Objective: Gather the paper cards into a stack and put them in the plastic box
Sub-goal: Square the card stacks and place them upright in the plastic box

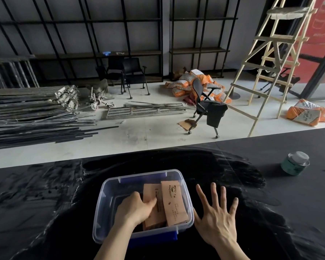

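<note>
Placing step under way: left hand [134,208] is reaching inside the clear plastic box [103,201], fingers curled on the tan paper cards [174,201], which are lying uneven there. Right hand [217,216] is spreading flat, empty, on the black table [289,203]. Next, likely: squaring the stack, letting go.

Pale floor [139,132], wooden ladder [270,59], black shelving [101,25], office chair [206,106]
</note>
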{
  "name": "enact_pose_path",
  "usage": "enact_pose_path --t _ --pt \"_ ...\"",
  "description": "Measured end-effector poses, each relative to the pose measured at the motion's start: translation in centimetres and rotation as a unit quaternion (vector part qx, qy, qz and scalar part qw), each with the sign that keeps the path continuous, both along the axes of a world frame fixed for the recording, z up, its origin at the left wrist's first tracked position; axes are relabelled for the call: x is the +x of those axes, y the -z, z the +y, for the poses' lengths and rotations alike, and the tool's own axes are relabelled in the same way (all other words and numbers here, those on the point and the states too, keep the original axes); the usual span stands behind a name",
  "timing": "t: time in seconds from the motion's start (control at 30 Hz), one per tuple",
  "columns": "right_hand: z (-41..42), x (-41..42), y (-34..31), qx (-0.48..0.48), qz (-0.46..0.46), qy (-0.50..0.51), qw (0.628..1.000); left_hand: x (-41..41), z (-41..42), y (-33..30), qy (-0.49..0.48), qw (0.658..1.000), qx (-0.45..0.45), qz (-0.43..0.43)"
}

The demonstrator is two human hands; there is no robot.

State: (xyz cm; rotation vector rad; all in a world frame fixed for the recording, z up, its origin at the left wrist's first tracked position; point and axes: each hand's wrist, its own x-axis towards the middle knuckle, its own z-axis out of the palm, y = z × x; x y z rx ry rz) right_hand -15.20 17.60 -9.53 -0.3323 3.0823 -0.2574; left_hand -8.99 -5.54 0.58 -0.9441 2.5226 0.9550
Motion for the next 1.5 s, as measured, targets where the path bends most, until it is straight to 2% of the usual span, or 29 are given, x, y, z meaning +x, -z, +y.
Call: enact_pose_path --t 0.07,0.47,0.67,1.1,1.23,1.3,1.4,1.5 --pt "0.0 0.0 0.0 -0.001 0.003 -0.001 1.000 0.0 0.0 -0.1 0.000 0.999 -0.031 0.022" --pt "0.2 0.0 0.1 -0.001 0.010 -0.004 1.000 0.5 -0.1 0.4 -0.015 0.997 0.049 0.058" --pt "0.1 0.1 0.3 -0.004 0.016 -0.002 1.000 0.6 -0.4 0.7 0.006 0.999 -0.005 0.053" --pt "0.1 0.1 0.1 -0.008 0.009 0.000 1.000 0.6 -0.2 1.2 0.005 0.999 0.000 0.051" --pt "0.1 0.2 -0.5 0.004 -0.008 -0.006 1.000 0.6 -0.2 0.8 0.041 0.998 -0.035 0.039" --pt "0.0 0.3 -0.9 0.004 -0.011 -0.006 1.000 0.8 0.1 0.3 0.068 0.993 -0.083 0.045" --pt "-0.1 0.3 -1.0 0.001 -0.016 -0.007 1.000 1.7 0.8 -0.9 0.087 0.978 -0.170 0.085" --pt "0.0 0.2 -1.2 0.008 -0.032 -0.005 0.999 3.0 1.1 -1.6 0.112 0.962 -0.212 0.130"
